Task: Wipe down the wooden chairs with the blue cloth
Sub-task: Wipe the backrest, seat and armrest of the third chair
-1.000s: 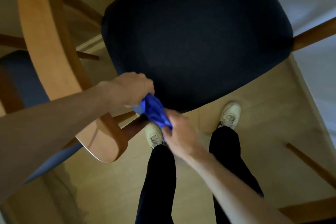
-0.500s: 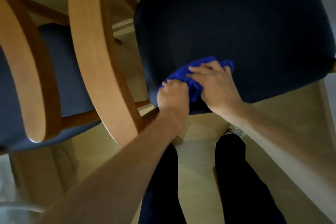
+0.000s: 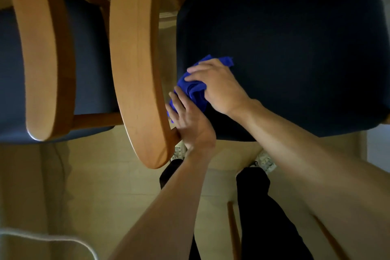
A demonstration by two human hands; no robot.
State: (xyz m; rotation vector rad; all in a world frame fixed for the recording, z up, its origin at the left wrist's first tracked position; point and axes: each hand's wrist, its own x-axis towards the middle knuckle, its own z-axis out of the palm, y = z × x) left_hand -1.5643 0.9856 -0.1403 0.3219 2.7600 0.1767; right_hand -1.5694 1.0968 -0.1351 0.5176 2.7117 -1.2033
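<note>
Right hand (image 3: 219, 88) lies on top of the blue cloth (image 3: 195, 88), fingers spread fairly flat and pressing it down onto the near-left corner of the dark seat (image 3: 295, 48). Thumb side may be pinching a fold, hard to tell. Left hand (image 3: 190, 120) sits just beside it, fingers straight and relaxed, fingertips touching the lower edge of the cloth, heel of the hand close to the curved wooden backrest (image 3: 137, 59); whether it touches the wood cannot be told. Cloth is bunched, not spread, partly hanging over the seat edge toward the gap between seat and backrest.

Second chair to the left: another curved wooden backrest (image 3: 42, 48) and a blue seat (image 3: 90, 59), well apart from both hands. Wooden rail (image 3: 97, 119) under it shows. Floor (image 3: 105, 186) below, person's dark trousers (image 3: 263, 207) and light shoes (image 3: 264, 161) under the near chair.

Progress, as a judgement: looks early. The cloth is on the padded seat, not on any wood, and seems to be getting arranged or folded rather than swept. No wet streaks or sheen differences visible on either backrest, so nothing shows which wood has been wiped. Left to do, likely: backrest of the near chair, its legs and rails, then the second chair's woodwork.
</note>
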